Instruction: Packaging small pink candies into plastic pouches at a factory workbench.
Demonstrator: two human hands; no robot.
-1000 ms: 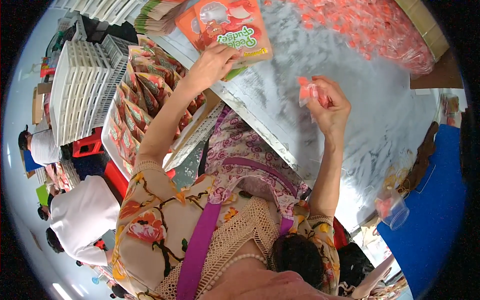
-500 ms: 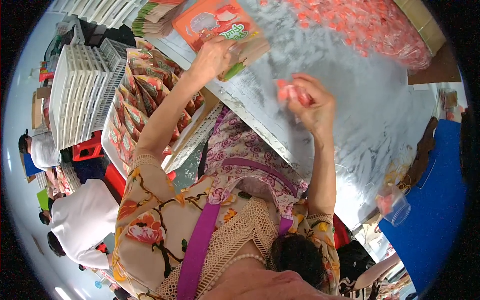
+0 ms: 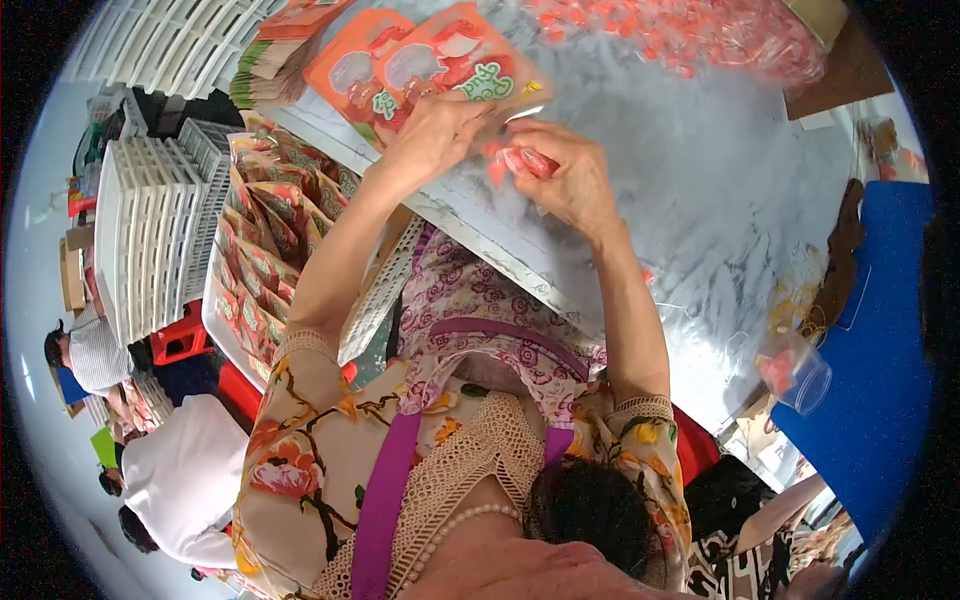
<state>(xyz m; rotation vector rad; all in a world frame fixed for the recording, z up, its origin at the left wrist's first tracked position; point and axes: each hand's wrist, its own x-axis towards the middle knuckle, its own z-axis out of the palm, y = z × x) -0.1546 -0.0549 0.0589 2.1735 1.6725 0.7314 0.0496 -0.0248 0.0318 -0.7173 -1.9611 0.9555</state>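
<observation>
Orange pouch [image 3: 455, 65] in left hand [image 3: 435, 130], pinched.

The pouch [image 3: 455, 60] looks like glossy orange plastic, lying on a dull, scuffed metal table [image 3: 700, 200]. Beside that table, the crates [image 3: 150, 240] look like matt white plastic.

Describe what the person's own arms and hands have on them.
Both forearms are bare, and so are the left hand and the right hand: no gloves, rings or watch that I can make out. Short floral sleeves in orange, yellow and pink end above the elbows in cream lace cuffs.
</observation>
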